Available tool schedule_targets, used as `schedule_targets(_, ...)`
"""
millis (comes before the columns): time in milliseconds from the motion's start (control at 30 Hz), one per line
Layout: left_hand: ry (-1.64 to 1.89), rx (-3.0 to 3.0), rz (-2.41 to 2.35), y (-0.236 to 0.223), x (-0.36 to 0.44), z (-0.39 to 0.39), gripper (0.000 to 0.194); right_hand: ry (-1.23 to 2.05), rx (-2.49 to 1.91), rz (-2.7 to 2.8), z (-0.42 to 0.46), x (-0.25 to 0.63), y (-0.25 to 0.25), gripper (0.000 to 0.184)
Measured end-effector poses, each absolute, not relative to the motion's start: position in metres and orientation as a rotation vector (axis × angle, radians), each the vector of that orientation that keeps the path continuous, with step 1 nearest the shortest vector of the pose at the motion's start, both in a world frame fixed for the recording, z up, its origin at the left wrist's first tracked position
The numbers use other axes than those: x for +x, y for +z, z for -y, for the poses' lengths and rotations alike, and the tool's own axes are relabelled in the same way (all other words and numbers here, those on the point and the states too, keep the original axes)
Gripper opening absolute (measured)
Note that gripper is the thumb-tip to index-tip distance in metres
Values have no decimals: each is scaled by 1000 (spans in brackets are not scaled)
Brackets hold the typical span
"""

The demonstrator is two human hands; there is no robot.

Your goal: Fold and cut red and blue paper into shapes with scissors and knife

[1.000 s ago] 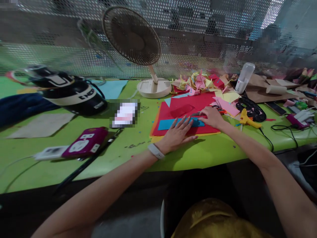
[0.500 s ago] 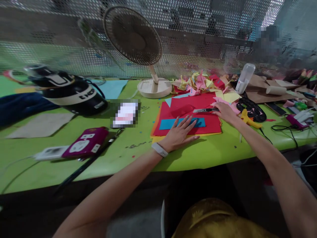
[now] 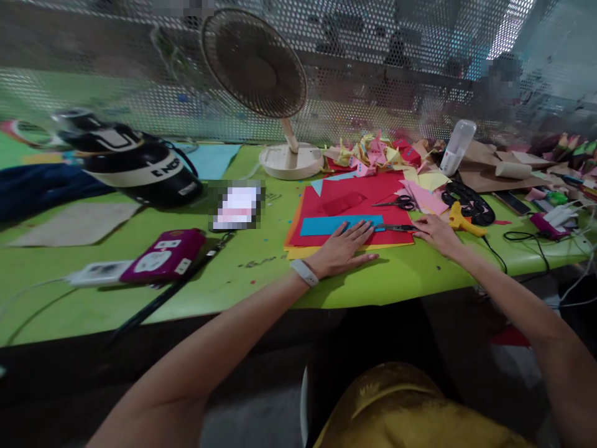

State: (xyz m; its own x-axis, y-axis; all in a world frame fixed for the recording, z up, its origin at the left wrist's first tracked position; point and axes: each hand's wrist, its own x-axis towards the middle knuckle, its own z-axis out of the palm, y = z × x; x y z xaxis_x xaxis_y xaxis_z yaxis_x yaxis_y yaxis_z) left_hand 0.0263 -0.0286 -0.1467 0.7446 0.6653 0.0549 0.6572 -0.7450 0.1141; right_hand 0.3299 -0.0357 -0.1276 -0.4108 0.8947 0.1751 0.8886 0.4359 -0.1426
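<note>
My left hand (image 3: 342, 249) lies flat with fingers apart, pressing on a blue paper strip (image 3: 321, 226). The strip rests on a stack of red paper (image 3: 396, 183) with orange and yellow edges showing beneath. In my right hand (image 3: 436, 234), fingers are closed round the handle end of a utility knife (image 3: 397, 228). The knife points left, its tip over the strip's right end, close to my left fingertips; whether it touches the paper I cannot tell. Dark-handled scissors (image 3: 405, 202) lie on the red paper just beyond the knife.
A yellow glue gun (image 3: 464, 221) sits right of my right hand, beside a black curved object (image 3: 476, 205). Folded paper pieces (image 3: 368, 155) are heaped behind the stack. A fan (image 3: 290, 162), a phone (image 3: 239, 205), a purple power strip (image 3: 163, 255) and a black jug (image 3: 144, 168) stand leftward.
My right hand has brought the utility knife nearer to me, down from the red paper to the blue strip's right end. The scissors now show uncovered. My left hand stays on the strip.
</note>
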Motion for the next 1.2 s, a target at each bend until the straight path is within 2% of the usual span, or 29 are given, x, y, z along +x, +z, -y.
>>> schedule_targets(567,72,2825,-1094,-144,28,26,83,-133,-1327,2552,29,335,-137,29)
schedule_targets(1200,81,2825,-1097,-142,29,27,87,-231,-1426,2513,40,322,-142,29)
